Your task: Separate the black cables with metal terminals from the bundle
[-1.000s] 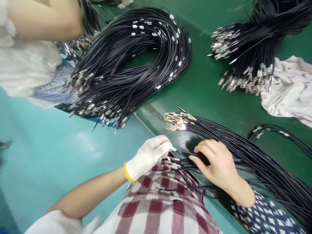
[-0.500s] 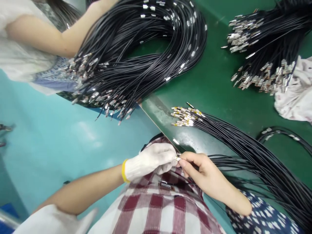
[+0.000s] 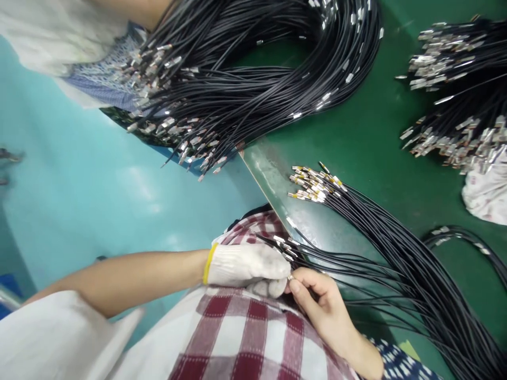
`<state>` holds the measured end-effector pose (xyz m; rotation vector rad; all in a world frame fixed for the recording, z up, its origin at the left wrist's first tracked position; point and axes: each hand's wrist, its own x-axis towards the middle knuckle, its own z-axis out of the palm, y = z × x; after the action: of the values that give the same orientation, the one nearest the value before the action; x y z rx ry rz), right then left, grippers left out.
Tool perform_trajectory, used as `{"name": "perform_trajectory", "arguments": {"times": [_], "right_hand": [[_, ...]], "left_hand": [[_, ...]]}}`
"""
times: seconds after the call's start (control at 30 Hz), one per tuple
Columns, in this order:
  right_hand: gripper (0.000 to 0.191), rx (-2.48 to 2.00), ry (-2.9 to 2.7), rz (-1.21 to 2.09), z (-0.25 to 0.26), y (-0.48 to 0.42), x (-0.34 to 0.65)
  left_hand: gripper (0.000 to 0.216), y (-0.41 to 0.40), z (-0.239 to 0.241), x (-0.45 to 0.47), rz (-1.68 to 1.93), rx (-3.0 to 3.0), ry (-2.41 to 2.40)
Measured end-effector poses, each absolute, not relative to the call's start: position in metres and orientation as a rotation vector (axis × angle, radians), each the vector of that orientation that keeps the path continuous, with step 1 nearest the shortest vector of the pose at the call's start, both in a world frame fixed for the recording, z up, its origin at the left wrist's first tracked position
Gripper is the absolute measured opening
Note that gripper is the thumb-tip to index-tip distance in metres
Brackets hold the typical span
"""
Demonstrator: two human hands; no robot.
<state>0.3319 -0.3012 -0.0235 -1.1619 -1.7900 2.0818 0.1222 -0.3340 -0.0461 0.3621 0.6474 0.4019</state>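
Observation:
My left hand [image 3: 249, 266], in a white knit glove with a yellow cuff, is closed in a pinch low over the checked apron. Bare, my right hand [image 3: 320, 303] pinches from the other side, its thumb and forefinger meeting the gloved fingertips. Between them a small metal connector [image 3: 291, 277] barely shows; fingers cover most of it and the cable behind. Just beyond the glove, several thin black cables [image 3: 340, 257] reach over the table edge with silver connector ends [image 3: 282, 244]. Farther up lies a thick black cable bundle [image 3: 380, 224] with yellow-marked metal ends [image 3: 315, 184].
A large looped cable bundle [image 3: 237, 89] overhangs the corner of the green table [image 3: 380, 137], beside another person's arm [image 3: 138, 10]. More cables with silver ends [image 3: 443, 58] lie at the far right, near a white cloth [image 3: 485, 192]. A smaller cable loop [image 3: 455, 232] rests nearer.
Both hands have moved lower in the picture, still pinched together. The silver ends of loose cables now show beyond the glove. The table's contents have shifted right with the camera's movement.

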Motion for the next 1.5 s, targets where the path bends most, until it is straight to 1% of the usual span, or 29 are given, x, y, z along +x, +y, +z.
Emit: {"name": "perform_trajectory", "arguments": {"times": [0.17, 0.4, 0.57, 0.7, 1.0, 1.17, 1.5], "right_hand": [[0.037, -1.166, -1.849, 2.022, -0.022, -0.301, 0.332], [0.042, -1.166, -1.789, 2.114, -0.020, -0.307, 0.334], [0.043, -1.168, -1.841, 2.075, -0.024, -0.312, 0.337], [0.042, -1.161, -1.864, 2.076, -0.026, -0.313, 0.338], [0.041, -1.148, -1.780, 2.127, -0.023, -0.313, 0.337], [0.040, -1.135, -1.798, 2.133, -0.023, -0.313, 0.337], [0.042, -1.156, -1.819, 2.128, -0.023, -0.314, 0.336]], "left_hand": [[0.048, -0.335, -0.049, 0.123, 0.385, 0.376, 0.642], [0.048, -0.332, -0.045, 0.123, 0.362, 0.499, 0.589], [0.049, -0.332, -0.043, 0.124, 0.323, 0.504, 0.607], [0.048, -0.332, -0.044, 0.124, 0.284, 0.480, 0.621], [0.048, -0.331, -0.047, 0.124, 0.327, 0.460, 0.570], [0.043, -0.332, -0.049, 0.124, 0.322, 0.422, 0.547], [0.045, -0.331, -0.052, 0.123, 0.281, 0.426, 0.546]]}}
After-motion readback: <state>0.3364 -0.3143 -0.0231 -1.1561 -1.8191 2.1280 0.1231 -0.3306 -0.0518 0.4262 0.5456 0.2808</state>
